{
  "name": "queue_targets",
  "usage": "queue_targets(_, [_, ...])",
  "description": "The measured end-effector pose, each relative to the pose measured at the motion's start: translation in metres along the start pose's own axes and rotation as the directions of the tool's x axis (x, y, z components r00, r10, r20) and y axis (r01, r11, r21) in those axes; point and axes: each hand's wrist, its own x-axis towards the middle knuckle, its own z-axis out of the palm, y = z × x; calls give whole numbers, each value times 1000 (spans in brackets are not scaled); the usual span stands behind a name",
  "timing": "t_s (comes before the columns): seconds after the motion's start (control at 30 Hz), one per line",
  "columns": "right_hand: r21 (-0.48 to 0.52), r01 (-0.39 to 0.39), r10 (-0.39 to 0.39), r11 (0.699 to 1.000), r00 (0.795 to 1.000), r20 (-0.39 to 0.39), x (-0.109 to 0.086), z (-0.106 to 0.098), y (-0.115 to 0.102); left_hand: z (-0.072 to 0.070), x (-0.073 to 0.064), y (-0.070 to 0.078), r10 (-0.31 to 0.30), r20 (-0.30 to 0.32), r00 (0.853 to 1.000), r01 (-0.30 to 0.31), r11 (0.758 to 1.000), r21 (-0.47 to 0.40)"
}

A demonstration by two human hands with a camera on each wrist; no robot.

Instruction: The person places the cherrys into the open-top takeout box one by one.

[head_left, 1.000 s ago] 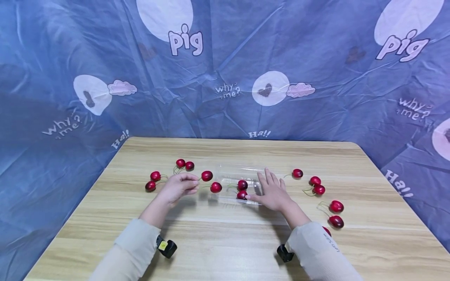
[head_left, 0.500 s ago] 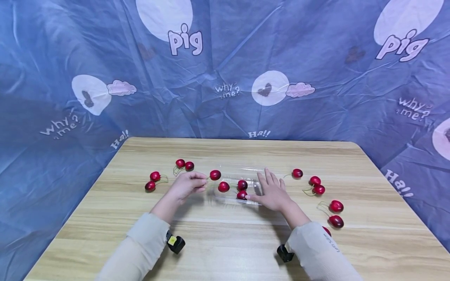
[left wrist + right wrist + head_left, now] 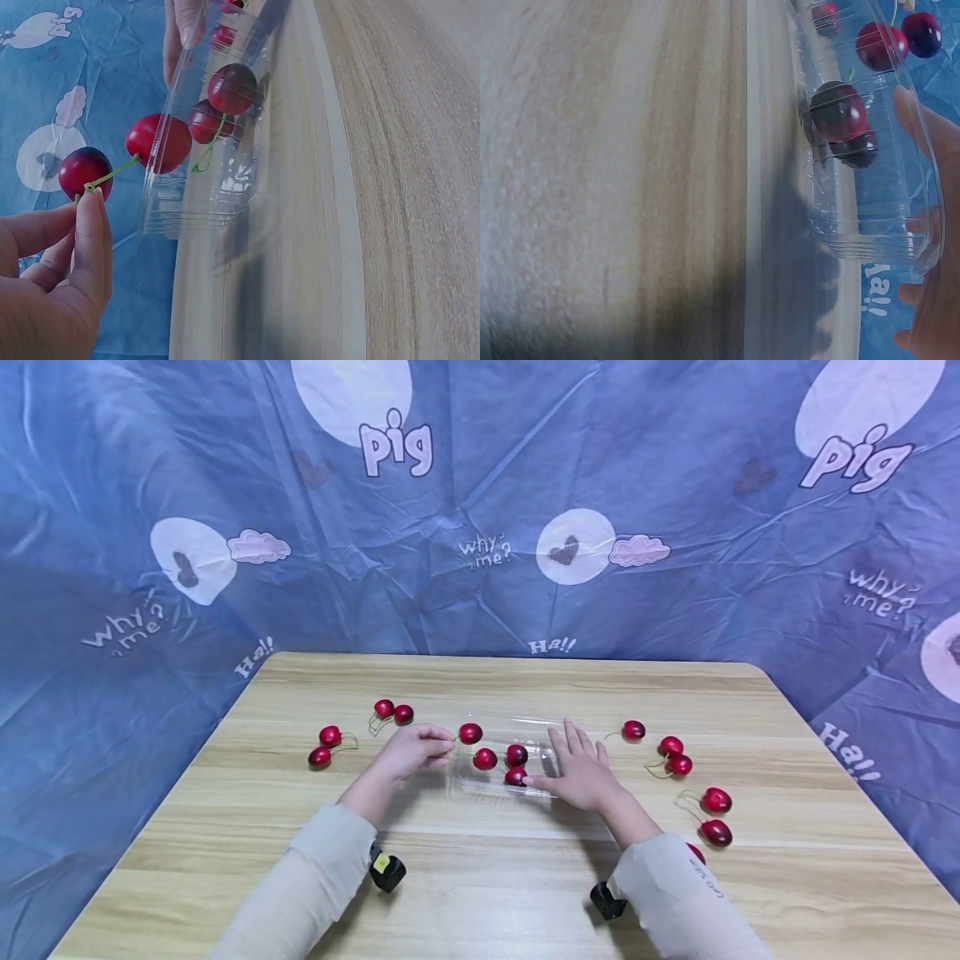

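Observation:
My left hand [image 3: 408, 753] pinches the green stems of a pair of cherries between thumb and fingertips. One cherry [image 3: 470, 733] of the pair hangs at the left end of a clear plastic container [image 3: 480, 788]; its partner [image 3: 485, 759] is lower and nearer. In the left wrist view the joined stem [image 3: 112, 173] shows at the fingertips. Two more cherries [image 3: 517, 755] lie inside the container toward its right half. My right hand [image 3: 585, 774] rests on the container's right end with fingers spread, thumb at the near rim.
Left on the wooden table [image 3: 480, 877] lie two cherry pairs, one farther back [image 3: 393, 712] and one nearer the left side [image 3: 325, 748]. More cherries [image 3: 675, 756] are scattered at the right, one partly hidden by the right sleeve [image 3: 675, 885]. A blue printed cloth [image 3: 450, 610] hangs behind.
My left hand has moved right with the pinched cherry pair, bringing it from just outside the container's left end to over it. The right hand has stayed in place.

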Motion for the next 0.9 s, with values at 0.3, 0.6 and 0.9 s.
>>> queue_targets(0.3, [7,-5,5,1000,1000,0,-1,0,0,10,9,0,-11,-4,1000,11,999,50])
queue_targets(0.6, [2,-12,12,1000,1000,1,-1,0,0,19,13,3,-22,-3,1000,22,995,101])
queue_targets(0.9, [-11,-9,9,1000,1000,5,-1,0,0,25,17,1,-15,2,1000,15,986,164])
